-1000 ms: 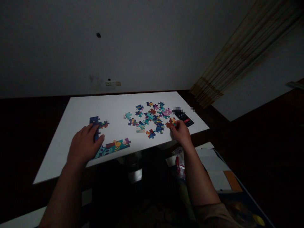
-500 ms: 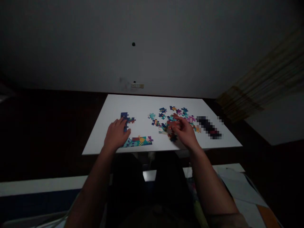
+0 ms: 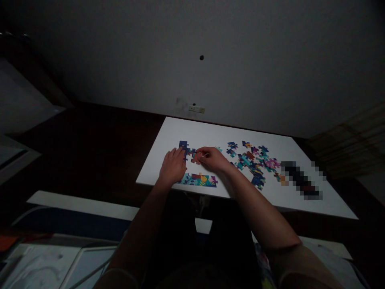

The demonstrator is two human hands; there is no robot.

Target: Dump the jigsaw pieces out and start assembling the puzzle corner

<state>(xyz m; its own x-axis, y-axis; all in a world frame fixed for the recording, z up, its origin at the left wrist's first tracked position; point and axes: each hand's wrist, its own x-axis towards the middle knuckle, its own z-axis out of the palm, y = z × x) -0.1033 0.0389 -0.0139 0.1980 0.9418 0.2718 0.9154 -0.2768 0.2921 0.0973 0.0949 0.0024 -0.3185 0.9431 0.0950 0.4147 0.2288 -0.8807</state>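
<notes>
My left hand (image 3: 173,166) lies flat on the table's left part, fingers stretched out. It covers part of the joined dark blue puzzle column (image 3: 183,143). My right hand (image 3: 214,158) pinches a reddish-brown puzzle piece (image 3: 196,158) between thumb and fingers. That piece is just right of the column, beneath a small joined blue row; whether it touches them I cannot tell. Below it runs the joined bottom puzzle strip (image 3: 201,180), teal with yellow and purple shapes. Loose puzzle pieces (image 3: 249,157) lie heaped and scattered to the right of my right hand.
The white table (image 3: 177,128) stands near a grey wall with a socket strip (image 3: 197,109). A pixelated dark object (image 3: 300,180) lies at the table's right. My legs are under the near edge. A curtain hangs at far right.
My right hand has gone left from the loose pieces to the joined part, carrying the reddish-brown piece. My left hand stays on the column. The view has turned, shifting the table rightward.
</notes>
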